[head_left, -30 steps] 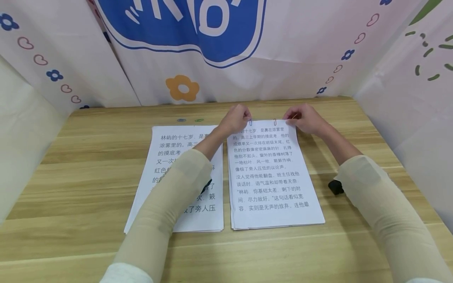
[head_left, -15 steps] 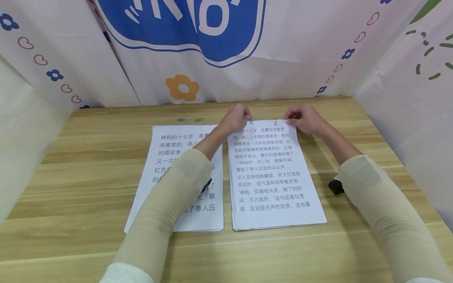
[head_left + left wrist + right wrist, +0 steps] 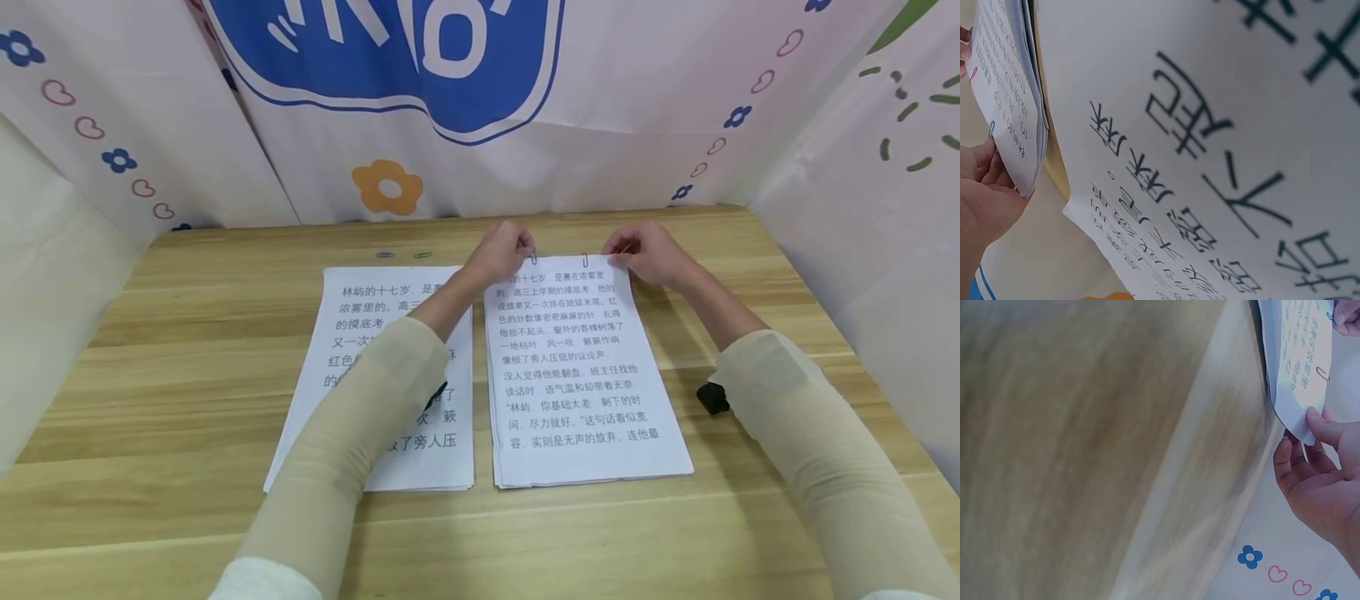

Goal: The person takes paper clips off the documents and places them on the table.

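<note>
Two stacks of printed paper lie side by side on the wooden table. At the top edge of the right paper stack (image 3: 566, 375), a blue paper clip (image 3: 534, 259) sits on the left and a red paper clip (image 3: 585, 260) on the right. My left hand (image 3: 504, 252) pinches the stack's top left part, its fingertips right at the blue clip. Thumb on top and fingers beneath, my right hand (image 3: 1329, 475) pinches the top right corner. The left paper stack (image 3: 420, 462) is partly hidden under my left forearm.
Behind the left stack lie a blue paper clip (image 3: 386, 255) and a green paper clip (image 3: 422, 255). A printed cloth backdrop (image 3: 600, 158) rises along the table's (image 3: 150, 400) back edge. A black wrist device (image 3: 712, 398) sits by the right sleeve.
The right stack has shifted very slightly to the right with its two clips. Both hands keep their pinch at its top edge.
</note>
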### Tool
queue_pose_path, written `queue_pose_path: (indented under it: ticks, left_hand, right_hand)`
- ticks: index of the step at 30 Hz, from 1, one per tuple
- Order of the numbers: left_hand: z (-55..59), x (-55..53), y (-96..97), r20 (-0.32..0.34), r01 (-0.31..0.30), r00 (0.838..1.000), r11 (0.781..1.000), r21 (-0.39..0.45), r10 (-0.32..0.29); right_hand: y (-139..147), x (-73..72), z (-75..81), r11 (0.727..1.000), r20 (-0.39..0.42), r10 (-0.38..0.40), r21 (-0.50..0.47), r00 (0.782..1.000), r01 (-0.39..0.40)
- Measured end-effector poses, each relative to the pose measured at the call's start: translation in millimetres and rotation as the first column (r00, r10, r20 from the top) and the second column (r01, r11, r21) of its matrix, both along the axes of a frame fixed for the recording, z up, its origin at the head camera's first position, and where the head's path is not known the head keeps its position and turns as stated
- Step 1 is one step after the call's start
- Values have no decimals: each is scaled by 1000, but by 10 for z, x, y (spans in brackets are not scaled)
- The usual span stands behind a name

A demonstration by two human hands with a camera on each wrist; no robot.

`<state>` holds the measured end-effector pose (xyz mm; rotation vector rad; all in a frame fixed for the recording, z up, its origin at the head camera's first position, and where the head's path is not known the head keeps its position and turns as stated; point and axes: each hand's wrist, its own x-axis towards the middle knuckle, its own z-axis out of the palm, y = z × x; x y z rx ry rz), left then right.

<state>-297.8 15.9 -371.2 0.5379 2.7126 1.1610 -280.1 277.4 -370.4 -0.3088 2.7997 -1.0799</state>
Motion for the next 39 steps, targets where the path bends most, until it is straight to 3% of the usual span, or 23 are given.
queue_pose_path:
  ticks: [13,24,39]
  left_hand:
    - [-18,-4,-16,7,-11,1000,1000,-15,11]
    - [-58,-26,-7,-1,-46,999,998,34,46]
    - [-25,-44,16,11,-93,996,992,84,92]
  right_hand:
    - [-23,7,11,1000,6,4,1,1000,-4]
    - [-15,-13,5,1000,-4,-2,6,1000,2]
    - [-5,-25,4,1000,1,-11,0,1000,11]
